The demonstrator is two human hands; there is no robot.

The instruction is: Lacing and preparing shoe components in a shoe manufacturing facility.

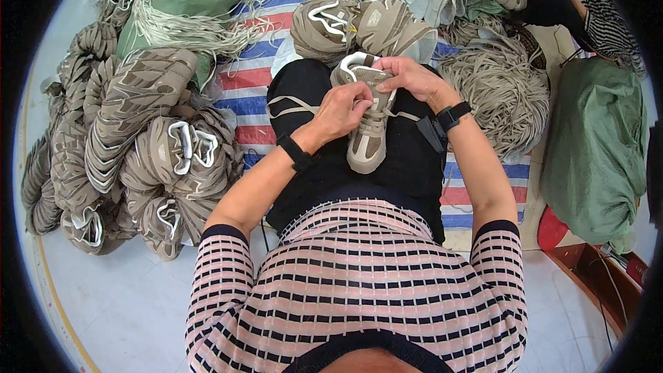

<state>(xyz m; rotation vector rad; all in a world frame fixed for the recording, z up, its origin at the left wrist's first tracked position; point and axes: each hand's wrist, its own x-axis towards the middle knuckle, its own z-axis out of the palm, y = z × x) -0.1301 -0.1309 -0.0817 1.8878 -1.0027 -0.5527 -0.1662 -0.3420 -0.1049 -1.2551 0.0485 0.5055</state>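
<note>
A beige and brown shoe upper (366,145) lies over my lap on black trousers, its toe toward me and its white-lined opening away from me. My left hand (342,109) is closed in a pinch at the eyelets, over a beige shoelace (297,102) whose end trails out to the left. The fingertips partly hide what is pinched. At the upper's tongue, my right hand (411,79) grips the edge between thumb and fingers. Another lace end (404,116) sticks out to the right below that hand. Lacing crosses the front of the upper.
Stacked shoe uppers (141,107) stand at left, and more uppers (387,27) lie just beyond my knees. A heap of laces (497,93) is at right, near a green sack (595,152). Pale laces (173,21) drape over a green bundle. Another person's striped sleeve (611,27) shows at far right.
</note>
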